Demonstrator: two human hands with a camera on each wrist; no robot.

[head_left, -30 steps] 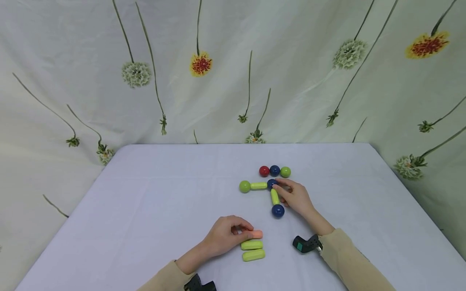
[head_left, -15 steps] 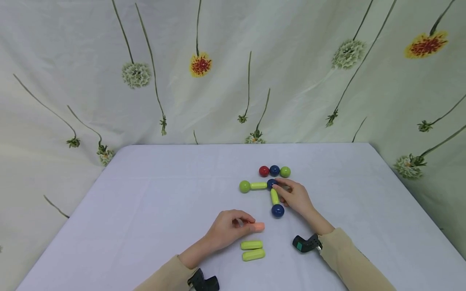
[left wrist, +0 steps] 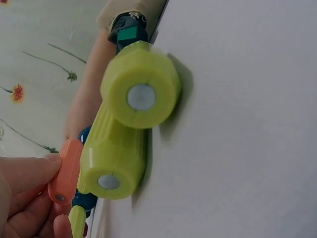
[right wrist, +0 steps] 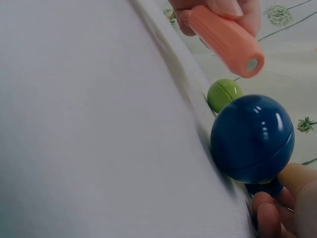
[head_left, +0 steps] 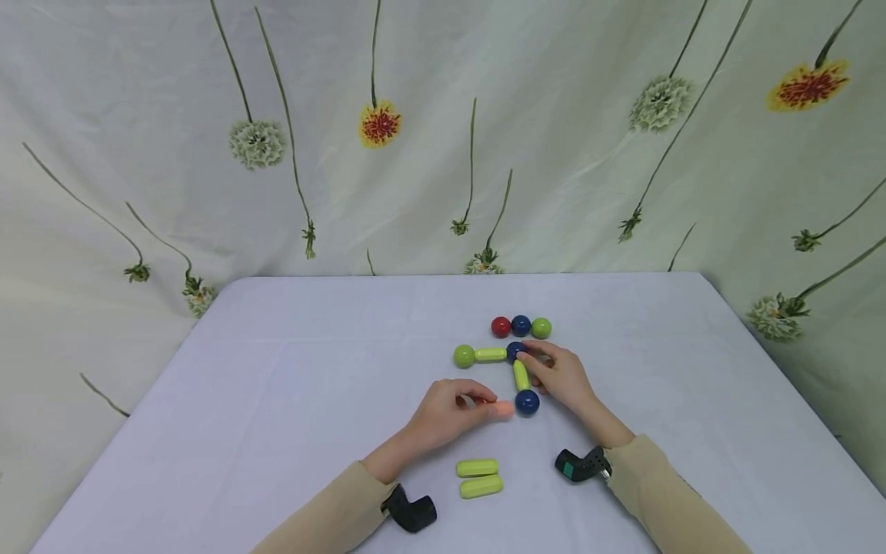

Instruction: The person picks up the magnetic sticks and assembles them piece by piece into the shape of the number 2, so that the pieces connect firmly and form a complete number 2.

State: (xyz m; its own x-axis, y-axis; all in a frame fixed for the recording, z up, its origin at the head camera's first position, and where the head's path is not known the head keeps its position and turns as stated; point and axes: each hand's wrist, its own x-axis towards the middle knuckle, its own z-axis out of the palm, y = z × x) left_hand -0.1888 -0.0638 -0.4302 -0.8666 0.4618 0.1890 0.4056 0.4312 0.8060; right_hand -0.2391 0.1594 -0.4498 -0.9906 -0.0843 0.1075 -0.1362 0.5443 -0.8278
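Observation:
My left hand (head_left: pixel 443 415) pinches an orange magnetic rod (head_left: pixel 504 409) between thumb and fingers. In the right wrist view, the orange rod (right wrist: pixel 228 42) has a round metal disc in its end and points toward a blue ball (right wrist: pixel 252 139). My right hand (head_left: pixel 566 378) holds the corner blue ball (head_left: pixel 514 351) of a joined shape. From that corner, a yellow-green rod (head_left: pixel 491 355) runs left to a green ball (head_left: pixel 464 355). Another yellow-green rod (head_left: pixel 521 376) runs toward me to the near blue ball (head_left: pixel 527 402), beside the orange rod's tip.
Two loose yellow-green rods (head_left: pixel 477 468) lie side by side in front of the left hand. Behind the joined shape stand a red ball (head_left: pixel 501 327), a blue ball (head_left: pixel 521 325) and a green ball (head_left: pixel 541 328) in a row. A white cloth covers the table (head_left: pixel 311 400).
My left hand has lifted the orange rod from beside the two yellow-green rods and carried it forward and right to the near blue ball. My right hand has stayed at the corner ball.

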